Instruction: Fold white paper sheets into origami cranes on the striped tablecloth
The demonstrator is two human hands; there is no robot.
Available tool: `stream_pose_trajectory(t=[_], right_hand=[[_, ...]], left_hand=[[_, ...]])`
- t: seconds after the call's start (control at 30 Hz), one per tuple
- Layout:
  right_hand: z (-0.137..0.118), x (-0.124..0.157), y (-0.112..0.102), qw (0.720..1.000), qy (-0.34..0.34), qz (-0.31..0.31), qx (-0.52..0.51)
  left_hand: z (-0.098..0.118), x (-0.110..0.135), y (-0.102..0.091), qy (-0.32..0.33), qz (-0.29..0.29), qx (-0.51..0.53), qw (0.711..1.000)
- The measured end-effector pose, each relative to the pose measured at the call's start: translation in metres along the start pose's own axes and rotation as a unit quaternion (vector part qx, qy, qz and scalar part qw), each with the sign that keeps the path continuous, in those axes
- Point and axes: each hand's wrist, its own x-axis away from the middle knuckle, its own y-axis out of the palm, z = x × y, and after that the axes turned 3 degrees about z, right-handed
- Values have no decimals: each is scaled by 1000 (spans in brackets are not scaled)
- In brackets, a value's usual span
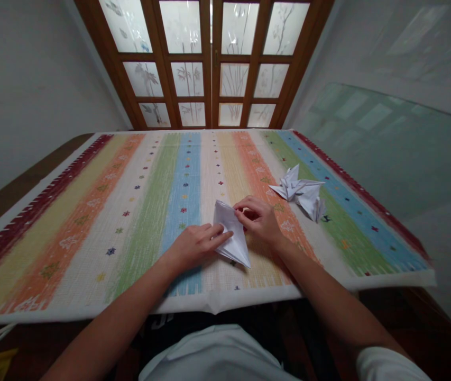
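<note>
Folded paper (233, 248): count, marking and hold

Quantities. One white folded paper is in hand. At least two winged paper figures (308, 198) lie together; they overlap, so the exact number cannot be told. One desk (19, 188) carries one cloth (138, 254), printed with two bands each of dark red, yellow, orange, green and blue. At 12 o'clock, beyond the desk, stand two door leaves (157, 57) with twelve glass panes (181, 26) in view.

Markings. A pale marking (162, 320) on a dark surface below the near edge of the cloth is partly covered and cannot be read.

Hold. Clock directions take the folded paper as centre, with 12 o'clock away from the person. The folded paper is on the near part of the cloth, one corner toward 11 o'clock and a sharp point toward 5 o'clock. Left grip (195, 242): at 9 o'clock, fingers laid across the face of the paper; closure beneath it cannot be told. Right grip (264, 219): at 2 o'clock, thumb and forefinger pinched together on the paper's upper edge. The paper figures lie farther out at 2 o'clock, apart from both grips
</note>
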Motion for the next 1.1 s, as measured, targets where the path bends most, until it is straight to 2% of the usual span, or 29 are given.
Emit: stream_pose_trajectory(t=[0.1, 0.2, 0.5, 0.6, 0.73, 0.83, 0.93, 1.0, 1.1], right_hand=[[-2, 0, 0, 1000, -10, -2, 8], [-3, -1, -1, 999, -25, -10, 18], [2, -2, -3, 999, -31, -19, 31], [3, -4, -6, 999, -24, -16, 34], [8, -8, -10, 1000, -30, -8, 7], [14, -8, -9, 996, 26, -35, -72], [18, -5, -6, 982, 94, -52, -155], [19, -3, -3, 971, 124, -63, -196], [19, -1, -1, 962, 142, -95, -214]], left_hand=[[2, -1, -1, -30, -37, -28, 999], [3, -1, -3, -31, -59, -35, 997], [2, 2, -5, -44, -82, 1, 996], [-4, 1, -6, -40, -44, 40, 997], [-14, 0, -2, -64, 55, 108, 991], [-16, 0, 2, -141, 156, 156, 965], [-14, -2, 2, -234, 235, 181, 926], [-12, -4, 0, -272, 256, 205, 905], [-12, -7, -2, -280, 255, 220, 899]])
